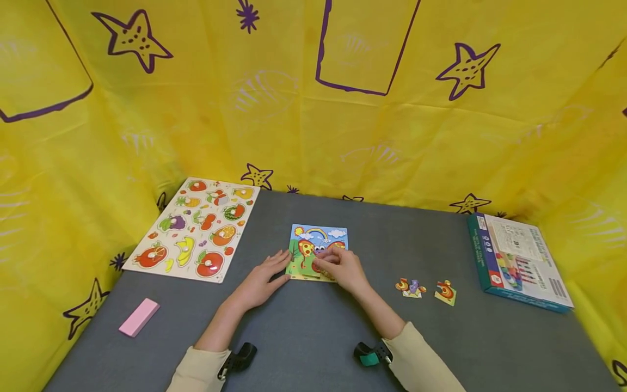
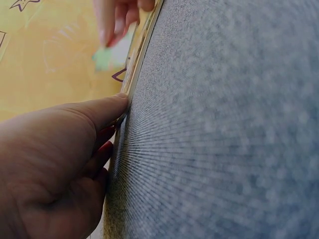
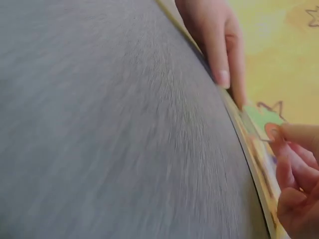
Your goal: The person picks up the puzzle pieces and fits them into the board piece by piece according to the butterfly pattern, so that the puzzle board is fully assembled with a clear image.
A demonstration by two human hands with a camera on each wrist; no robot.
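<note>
A small picture puzzle board (image 1: 337, 234) with a sun, a rainbow and a butterfly lies flat at the middle of the table. My right hand (image 1: 346, 269) is over its lower right part, thumb and fingertips pinching a green puzzle piece (image 1: 307, 265). That piece (image 3: 259, 117) appears tilted above the board in the right wrist view. My left hand (image 1: 264, 277) rests at the board's left edge, fingers extended; its thumb (image 2: 107, 107) touches the near edge. Right fingers cover part of the butterfly. Two loose puzzle pieces (image 1: 410, 287) lie to the right of the board.
Left of the board lies a large fruit peg puzzle (image 1: 222, 267). A pink block (image 1: 139, 317) sits near the table's left edge. At the right stands a flat box (image 1: 521, 261). Yellow patterned cloth (image 1: 303, 125) encloses the back and sides of the grey table (image 1: 303, 343).
</note>
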